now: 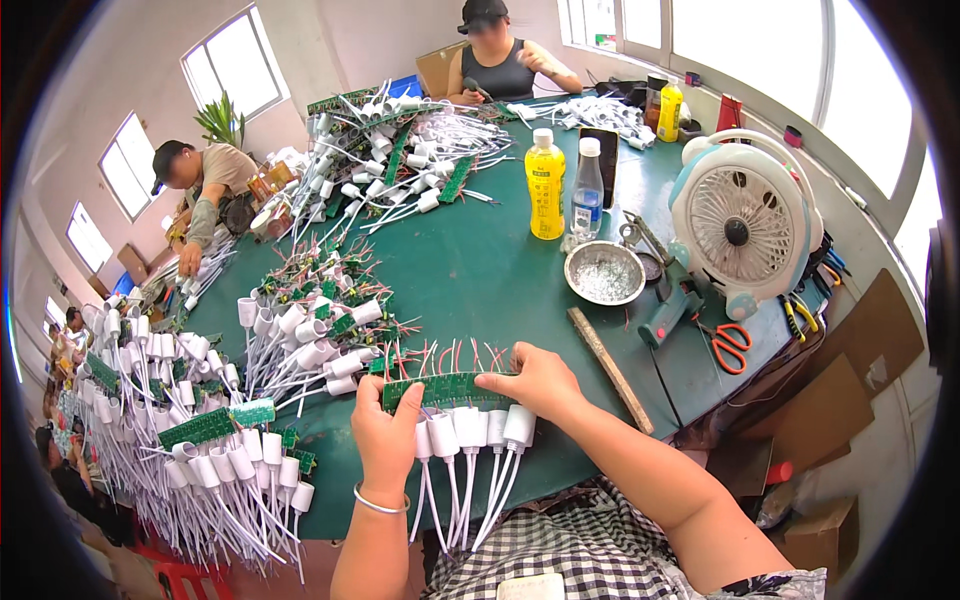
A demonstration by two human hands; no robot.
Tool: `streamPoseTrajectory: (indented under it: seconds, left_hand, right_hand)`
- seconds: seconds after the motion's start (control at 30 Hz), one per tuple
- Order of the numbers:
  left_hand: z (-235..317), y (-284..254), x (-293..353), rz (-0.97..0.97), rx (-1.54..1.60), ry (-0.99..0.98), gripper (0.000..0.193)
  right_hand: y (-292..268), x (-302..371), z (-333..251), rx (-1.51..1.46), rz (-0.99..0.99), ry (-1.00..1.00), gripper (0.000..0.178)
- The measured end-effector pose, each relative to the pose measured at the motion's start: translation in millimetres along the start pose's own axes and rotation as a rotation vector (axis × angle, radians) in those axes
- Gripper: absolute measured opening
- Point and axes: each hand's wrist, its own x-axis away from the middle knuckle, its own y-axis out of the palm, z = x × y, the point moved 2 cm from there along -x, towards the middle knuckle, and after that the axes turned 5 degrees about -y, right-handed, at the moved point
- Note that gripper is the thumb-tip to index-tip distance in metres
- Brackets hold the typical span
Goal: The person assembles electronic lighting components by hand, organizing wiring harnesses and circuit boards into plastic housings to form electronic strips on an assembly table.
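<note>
Your left hand (388,435) and right hand (540,385) each pinch one end of the green board (445,390), over the near edge of the table (450,270). White caps (468,428) hang just below it. A stick (610,370) lies to the right, one end near that edge.

Circuit board (447,391): long green strip, nearly level, lower center of frame.
Red wires (473,352): thin, bristling above its far edge.
White caps (468,428): cylinders rowed below, white cables (468,488) dangling.
</note>
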Motion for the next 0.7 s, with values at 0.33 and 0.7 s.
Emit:
streamPoseTrajectory:
  seconds: [0.33,0.7]
  left_hand:
    - [1.3,-1.7,19.1,-0.256,0.039,-0.189,0.022]
    - [8.4,-41.8,0.6,-0.307,0.669,-0.24,0.028]
  right_hand:
    - [10.8,-4.2,-9.0,0.25,0.022,-0.041,0.061]
    - [-4.1,-27.0,35.1,-0.701,-0.107,0.049,0.033]
